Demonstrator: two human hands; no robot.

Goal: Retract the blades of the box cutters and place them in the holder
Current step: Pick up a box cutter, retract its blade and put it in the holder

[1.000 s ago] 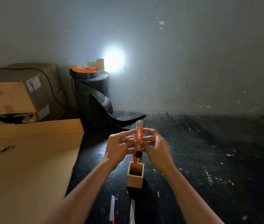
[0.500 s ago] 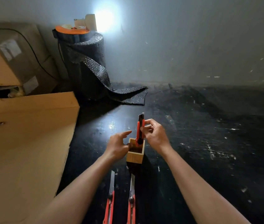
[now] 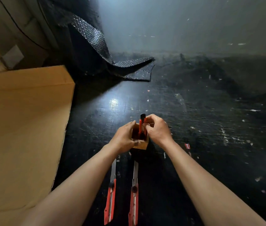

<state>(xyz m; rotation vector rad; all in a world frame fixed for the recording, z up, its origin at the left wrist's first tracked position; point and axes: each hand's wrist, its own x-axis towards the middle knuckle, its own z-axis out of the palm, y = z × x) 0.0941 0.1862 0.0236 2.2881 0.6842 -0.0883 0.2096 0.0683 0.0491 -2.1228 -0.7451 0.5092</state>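
Note:
A small square wooden holder [image 3: 141,144] stands on the dark floor. A red box cutter [image 3: 141,126] stands upright inside it, its black end sticking out above the rim. My right hand [image 3: 157,130] pinches the cutter's upper part. My left hand [image 3: 123,137] is wrapped around the holder's left side. Two more red box cutters lie side by side on the floor in front of the holder, the left cutter [image 3: 111,195] and the right cutter [image 3: 134,198], both with long blades extended toward the holder.
A large flat cardboard box [image 3: 23,128] fills the left side. A roll of black bubble wrap [image 3: 96,39] unrolls onto the floor at the back. A wall runs behind. A small red-and-white scrap [image 3: 187,146] lies right of the holder.
The cutter was held up above the holder in both hands; it has gone down into the holder. My left hand has let go of it and closed on the holder. The view tilted downward.

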